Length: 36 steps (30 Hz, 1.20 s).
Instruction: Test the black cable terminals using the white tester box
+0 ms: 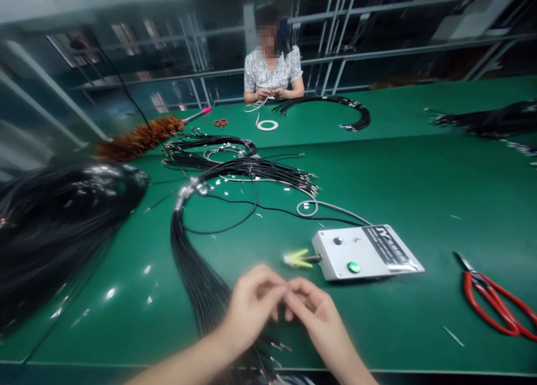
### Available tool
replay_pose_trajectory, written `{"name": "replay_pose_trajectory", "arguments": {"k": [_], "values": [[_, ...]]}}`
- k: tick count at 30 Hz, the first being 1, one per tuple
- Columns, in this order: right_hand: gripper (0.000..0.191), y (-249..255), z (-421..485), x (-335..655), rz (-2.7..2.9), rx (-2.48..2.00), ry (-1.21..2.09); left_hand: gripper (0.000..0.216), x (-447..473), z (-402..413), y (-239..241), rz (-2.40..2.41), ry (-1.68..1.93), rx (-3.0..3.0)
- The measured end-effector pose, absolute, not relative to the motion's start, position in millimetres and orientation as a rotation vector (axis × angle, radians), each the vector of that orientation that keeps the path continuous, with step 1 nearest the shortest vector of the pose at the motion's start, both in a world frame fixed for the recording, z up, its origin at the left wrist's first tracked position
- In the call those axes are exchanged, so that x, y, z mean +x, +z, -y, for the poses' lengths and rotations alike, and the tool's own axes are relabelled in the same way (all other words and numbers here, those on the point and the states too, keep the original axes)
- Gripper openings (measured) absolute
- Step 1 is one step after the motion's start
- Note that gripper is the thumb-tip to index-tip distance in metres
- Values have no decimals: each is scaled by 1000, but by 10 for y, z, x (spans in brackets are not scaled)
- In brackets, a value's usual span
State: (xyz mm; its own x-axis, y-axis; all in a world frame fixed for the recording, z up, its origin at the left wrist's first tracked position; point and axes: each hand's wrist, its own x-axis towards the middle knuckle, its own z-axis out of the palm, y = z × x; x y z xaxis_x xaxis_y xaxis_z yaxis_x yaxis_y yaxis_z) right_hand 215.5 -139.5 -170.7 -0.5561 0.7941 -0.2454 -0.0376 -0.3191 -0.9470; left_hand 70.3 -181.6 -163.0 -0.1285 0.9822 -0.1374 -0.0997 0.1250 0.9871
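My left hand (255, 301) and my right hand (309, 305) meet fingertip to fingertip, thumbs and forefingers pinched. Whatever lies between the fingers is too small or hidden to make out. Beneath and left of them runs a bundle of black cables (197, 278), its stripped ends showing below my hands near the table's front edge. Just beyond my fingers stands a grey-white control box (348, 250) with a knob, a switch and a lit green button. A yellow-green pronged piece (300, 258) juts from the box's left side on a short shaft.
Red-handled scissors (482, 295) lie at the right. A large heap of black cables (62, 222) fills the left, with a brown duster (146, 136) behind it. More cable bundles (268, 169) lie mid-table. Across the green table (419, 189), a person (272, 71) handles a white strip.
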Motion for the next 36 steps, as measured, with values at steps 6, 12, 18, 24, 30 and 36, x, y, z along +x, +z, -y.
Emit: {"name": "replay_pose_trajectory", "arguments": {"k": [6, 12, 18, 24, 30, 36], "values": [[26, -1680, 1337, 2233, 1916, -1019, 1464, 16, 691, 1881, -1619, -1458, 1148, 1292], [17, -1741, 1294, 2306, 2186, -971, 1032, 23, 659, 1857, -1619, -1583, 1143, 1443], [12, -1666, 1263, 2397, 2279, -1024, 788, 19, 623, 1812, -1697, -1606, 1159, 1297], [16, -1577, 1252, 2290, 2426, -858, 460, 19, 594, 1833, -1680, -1580, 1107, 1320], [15, -1424, 1032, 2369, 2461, -876, 187, 18, 582, 1714, -1689, -1600, 1151, 1266], [19, -1423, 793, 2337, 2705, -1001, -43, 19, 582, 1558, -1687, -1640, 1159, 1220]]}}
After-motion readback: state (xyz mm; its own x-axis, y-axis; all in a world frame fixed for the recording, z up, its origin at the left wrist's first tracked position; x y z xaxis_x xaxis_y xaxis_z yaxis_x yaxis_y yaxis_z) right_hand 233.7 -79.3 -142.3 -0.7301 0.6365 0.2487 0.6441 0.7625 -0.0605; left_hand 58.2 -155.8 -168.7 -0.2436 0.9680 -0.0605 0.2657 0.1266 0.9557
